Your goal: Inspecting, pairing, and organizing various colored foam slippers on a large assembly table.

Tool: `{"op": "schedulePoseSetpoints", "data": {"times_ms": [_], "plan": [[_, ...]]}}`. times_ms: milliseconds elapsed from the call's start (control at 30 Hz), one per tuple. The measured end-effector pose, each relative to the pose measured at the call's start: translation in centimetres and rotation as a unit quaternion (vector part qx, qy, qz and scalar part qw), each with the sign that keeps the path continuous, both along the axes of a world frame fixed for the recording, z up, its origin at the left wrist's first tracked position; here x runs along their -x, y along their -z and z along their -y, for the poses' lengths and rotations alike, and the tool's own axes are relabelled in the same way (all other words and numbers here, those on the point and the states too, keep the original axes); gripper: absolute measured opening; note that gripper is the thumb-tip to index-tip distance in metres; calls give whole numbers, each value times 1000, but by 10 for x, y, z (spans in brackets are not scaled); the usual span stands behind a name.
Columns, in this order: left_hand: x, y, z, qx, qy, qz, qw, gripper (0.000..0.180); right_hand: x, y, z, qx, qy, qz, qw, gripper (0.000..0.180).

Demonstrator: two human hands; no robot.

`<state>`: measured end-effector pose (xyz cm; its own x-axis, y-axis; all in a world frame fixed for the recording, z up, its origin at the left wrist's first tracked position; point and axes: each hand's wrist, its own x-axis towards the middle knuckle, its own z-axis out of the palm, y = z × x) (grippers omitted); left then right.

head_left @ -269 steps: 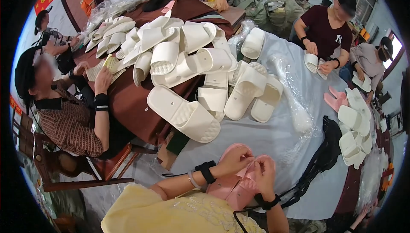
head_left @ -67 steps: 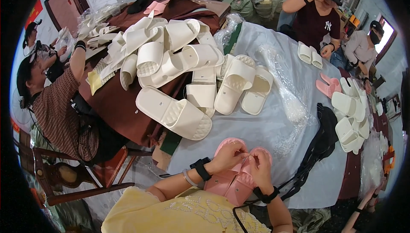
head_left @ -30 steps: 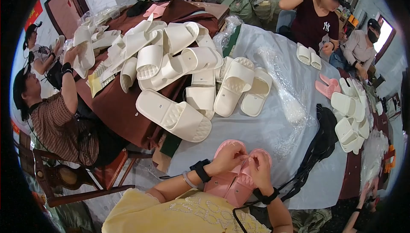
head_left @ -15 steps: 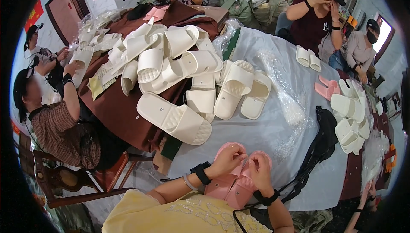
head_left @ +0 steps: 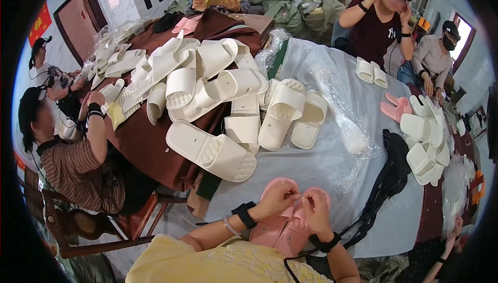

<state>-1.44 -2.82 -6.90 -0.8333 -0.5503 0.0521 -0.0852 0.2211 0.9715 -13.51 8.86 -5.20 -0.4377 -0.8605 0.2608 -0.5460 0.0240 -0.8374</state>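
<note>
A pair of pink slippers [head_left: 268, 232] lies side by side at the table's near edge, right in front of me. Over their straps, my left hand [head_left: 279, 199] is closed in a pinch, its fingertips close to the gap between the two slippers. Just across that gap my right hand [head_left: 316, 212] pinches too, thumb and forefinger together. Whatever is between the fingertips is too small or hidden to make out. Beyond my hands lies a large cream slipper [head_left: 194, 143] on its sole, with another cream pair [head_left: 308, 122] to its right.
Cream slippers [head_left: 223, 88] are heaped on the brown cloth [head_left: 140, 145] at left. A clear plastic bundle [head_left: 342, 112] and a black strapped bag [head_left: 391, 163] lie on the pale sheet [head_left: 306, 54]. More slippers [head_left: 423, 130] sit at right. Co-workers [head_left: 78, 163] surround the table.
My fingertips have come slightly closer together over the pink slippers. The left co-worker's raised slipper has been lowered to the pile. The capped person's hands have moved apart beside the head.
</note>
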Motion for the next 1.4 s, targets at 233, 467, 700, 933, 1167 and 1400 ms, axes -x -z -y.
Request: {"op": "schedulePoseSetpoints", "data": {"times_ms": [233,467,700,933,1167,1400], "plan": [[1,0,-3,-54,-21,-44,997,13,1,-1,0,-4,-6,-11,1000,9],[-2,-2,-2,-54,-15,-42,998,13,0,-2,-1,7,3,-44,999,7],[0,-4,-5,-64,-22,-25,997,14,-1,-3,-1,-9,3,-15,1000,7],[-1,-3,0,-32,35,35,998,12,-1,-1,-2,-30,11,-33,999,7],[0,3,-3,-12,17,-26,999,8,-1,2,-3,-11,13,-51,999,8],[-5,-6,-4,-195,-96,-72,973,12,10,-5,-11,-5,66,115,991,5]]}}
